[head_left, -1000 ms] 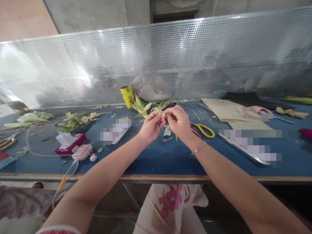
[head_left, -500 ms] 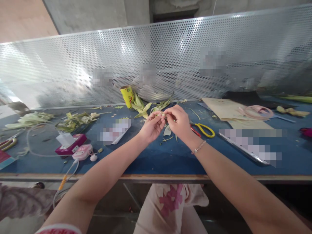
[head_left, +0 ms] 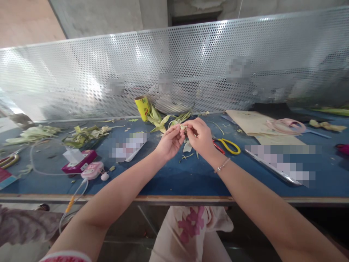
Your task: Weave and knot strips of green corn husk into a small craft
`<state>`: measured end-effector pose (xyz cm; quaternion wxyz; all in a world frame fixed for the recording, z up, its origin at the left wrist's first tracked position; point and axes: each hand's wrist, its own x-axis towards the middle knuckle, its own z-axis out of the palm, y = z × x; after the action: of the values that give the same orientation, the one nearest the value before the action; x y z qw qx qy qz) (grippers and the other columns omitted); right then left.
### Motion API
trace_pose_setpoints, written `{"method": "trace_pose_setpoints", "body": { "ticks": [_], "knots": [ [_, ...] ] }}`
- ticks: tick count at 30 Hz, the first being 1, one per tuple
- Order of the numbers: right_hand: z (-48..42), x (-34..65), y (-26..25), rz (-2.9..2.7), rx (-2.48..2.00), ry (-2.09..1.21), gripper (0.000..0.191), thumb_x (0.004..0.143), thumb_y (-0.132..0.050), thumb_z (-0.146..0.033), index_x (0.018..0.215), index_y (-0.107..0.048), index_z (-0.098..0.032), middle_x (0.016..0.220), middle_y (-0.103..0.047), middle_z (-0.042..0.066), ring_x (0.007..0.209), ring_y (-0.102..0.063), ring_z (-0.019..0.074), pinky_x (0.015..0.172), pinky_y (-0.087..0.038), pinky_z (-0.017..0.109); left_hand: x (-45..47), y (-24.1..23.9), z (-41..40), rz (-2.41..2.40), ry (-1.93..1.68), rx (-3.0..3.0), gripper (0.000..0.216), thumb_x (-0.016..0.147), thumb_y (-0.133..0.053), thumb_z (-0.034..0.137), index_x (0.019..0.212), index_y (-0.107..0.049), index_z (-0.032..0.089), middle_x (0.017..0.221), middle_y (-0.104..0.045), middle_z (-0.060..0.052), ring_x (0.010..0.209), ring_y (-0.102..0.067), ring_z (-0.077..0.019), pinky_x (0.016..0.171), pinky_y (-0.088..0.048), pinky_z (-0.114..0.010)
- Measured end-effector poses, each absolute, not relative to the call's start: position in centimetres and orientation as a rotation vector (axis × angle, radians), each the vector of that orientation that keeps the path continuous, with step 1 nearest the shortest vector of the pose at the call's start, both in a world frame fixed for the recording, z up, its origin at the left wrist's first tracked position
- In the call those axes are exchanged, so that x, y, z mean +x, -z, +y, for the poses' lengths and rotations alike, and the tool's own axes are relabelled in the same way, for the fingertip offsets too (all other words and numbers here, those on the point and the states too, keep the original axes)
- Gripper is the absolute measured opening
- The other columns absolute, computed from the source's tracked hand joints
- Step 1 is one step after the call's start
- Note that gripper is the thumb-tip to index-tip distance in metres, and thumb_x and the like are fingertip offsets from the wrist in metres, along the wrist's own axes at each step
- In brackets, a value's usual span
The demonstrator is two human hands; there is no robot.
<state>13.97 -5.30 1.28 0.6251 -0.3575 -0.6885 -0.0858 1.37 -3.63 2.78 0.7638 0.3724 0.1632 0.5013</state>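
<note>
Over the middle of the blue table, my left hand (head_left: 172,141) and my right hand (head_left: 198,134) meet fingertip to fingertip. Both are closed in a pinch on a small pale green piece of husk (head_left: 183,127), mostly covered by the fingers. Just beyond them lie green corn husk leaves (head_left: 160,123) beside a yellow can-shaped tube (head_left: 142,108). A pale husk scrap (head_left: 187,147) and thin green shreds (head_left: 187,156) rest below my fingers. Scissors with red and yellow handles (head_left: 229,145) lie right of my right wrist, partly hidden by it.
A perforated metal screen (head_left: 109,72) borders the table's back. On the left are husk piles (head_left: 87,135), a purple tissue box (head_left: 85,160), a pink case (head_left: 92,170) and a white cable. Brown paper (head_left: 245,123) and a pink tape roll (head_left: 286,126) lie on the right.
Both hands stay nearly in place. The pale piece between the fingertips shows a little more now, and a thin strand loops above it.
</note>
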Motion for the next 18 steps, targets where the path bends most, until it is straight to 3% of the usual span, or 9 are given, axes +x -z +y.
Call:
{"method": "trace_pose_setpoints", "body": {
  "ticks": [18],
  "knots": [
    [-5.42,14.01,-1.40,-1.569,-0.859,0.211,0.018,0.080,-0.048,-0.011,0.080,-0.063,-0.021,0.077,-0.058,0.003,0.068,-0.054,0.0143,0.057,-0.045,0.028,1.47,-2.82,-3.80,0.375,-1.096,0.807,0.010,0.083,-0.053,0.007,0.080,-0.060,0.013,0.065,-0.063,0.001,0.056,-0.058,-0.0022,0.061,-0.048,-0.012]
  ]
}}
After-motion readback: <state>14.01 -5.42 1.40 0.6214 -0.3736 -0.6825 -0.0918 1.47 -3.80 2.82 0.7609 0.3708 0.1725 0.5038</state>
